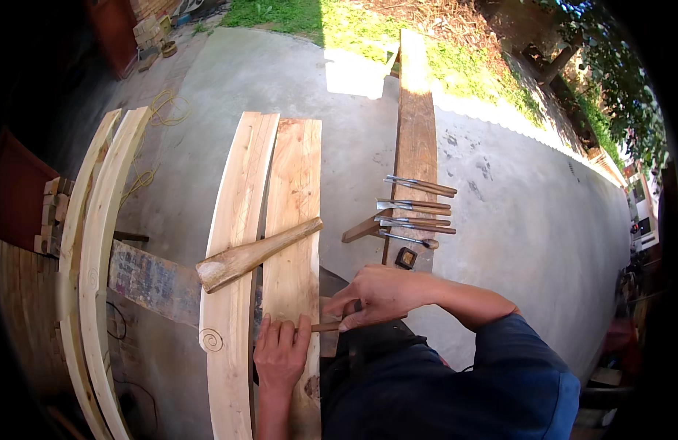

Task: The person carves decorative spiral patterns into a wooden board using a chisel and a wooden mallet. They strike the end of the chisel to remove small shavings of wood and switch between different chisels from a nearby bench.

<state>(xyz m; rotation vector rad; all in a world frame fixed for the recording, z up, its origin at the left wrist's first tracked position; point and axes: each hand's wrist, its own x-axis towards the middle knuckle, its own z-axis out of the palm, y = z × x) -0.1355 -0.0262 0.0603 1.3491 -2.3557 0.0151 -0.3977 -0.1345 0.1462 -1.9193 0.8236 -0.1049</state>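
My right hand (383, 295) is closed round one end of a thin brown wooden-handled chisel (326, 327). Against the other end, the fingers of my left hand (282, 353) are curled, and they hide its blade. Its handle looks like those of the chisels on the bench. Under my left hand lies a pale wooden plank (291, 187). A second, curved plank (227, 312) runs alongside, with a spiral drawn on it and pencil lines farther up. Across both planks rests a wooden club mallet (258, 253), its thick end to the left.
Several chisels (420, 207) lie in a row on a narrow wooden bench (416, 125), near a small dark square box (406, 257). Two more curved beams (97, 220) stand at the left over a stained board (152, 282). A yellow cord (141, 183) lies on the concrete.
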